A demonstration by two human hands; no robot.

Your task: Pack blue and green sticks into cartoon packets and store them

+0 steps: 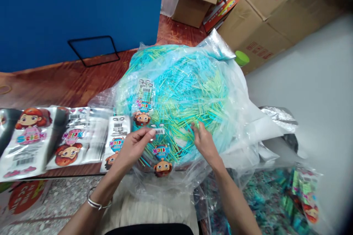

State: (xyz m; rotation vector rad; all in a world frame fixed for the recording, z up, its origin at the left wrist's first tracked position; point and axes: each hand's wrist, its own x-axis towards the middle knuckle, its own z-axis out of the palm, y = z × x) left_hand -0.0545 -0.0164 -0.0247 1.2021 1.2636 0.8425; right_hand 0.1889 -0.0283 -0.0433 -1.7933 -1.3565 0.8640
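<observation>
Black cloth [150, 229] — packet [161, 150] fore-aft, printed head [162, 167] nearer

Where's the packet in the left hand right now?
In the head view, the clear packet is low and slightly left of center, its barcode end pinched by the left hand, over the near-left part of the stick pile.

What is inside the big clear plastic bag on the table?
Many thin blue and green sticks lie inside the bag. The upper ones cover what lies deeper, so that cannot be seen.
</observation>
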